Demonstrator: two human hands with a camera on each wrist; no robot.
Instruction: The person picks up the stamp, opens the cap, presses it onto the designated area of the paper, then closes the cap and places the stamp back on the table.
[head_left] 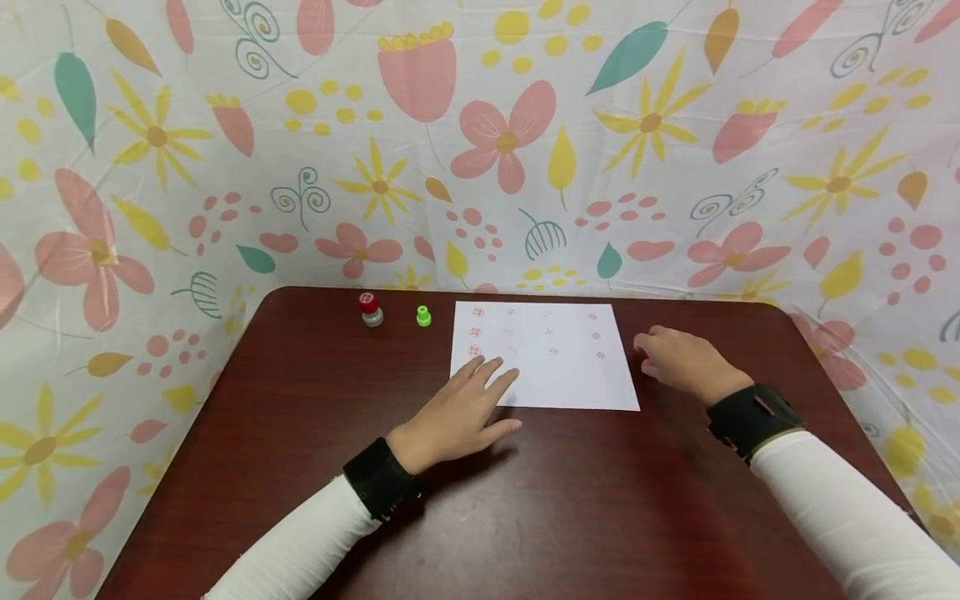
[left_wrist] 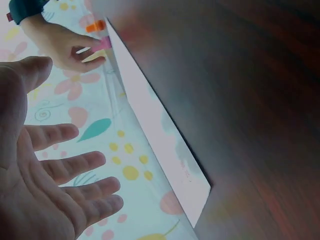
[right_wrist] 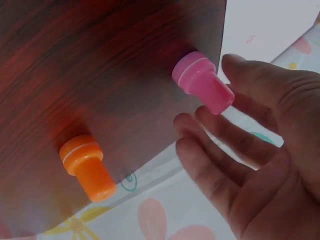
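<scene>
My left hand (head_left: pixel 457 417) is over the lower left edge of a white sheet of paper (head_left: pixel 570 379), fingers spread and nothing in it. Small red stamped prints run in rows across the sheet's upper half. To the right of the sheet, my right hand (head_left: pixel 686 362) reaches down beside a pink stamp (right_wrist: pixel 202 82) that stands on the table. Thumb and loosely bent fingers lie around the stamp with gaps, as the right wrist view shows. An orange stamp (right_wrist: pixel 87 167) stands a short way from the pink one. The right hand hides both stamps in the head view.
Left of the sheet, toward the table's back edge, stand a red and grey stamp (head_left: pixel 371 312) and a bright green stamp (head_left: pixel 423 317). The dark brown table (head_left: pixel 570 508) has rounded back corners. A flowered cloth (head_left: pixel 502 225) hangs behind it and along both sides.
</scene>
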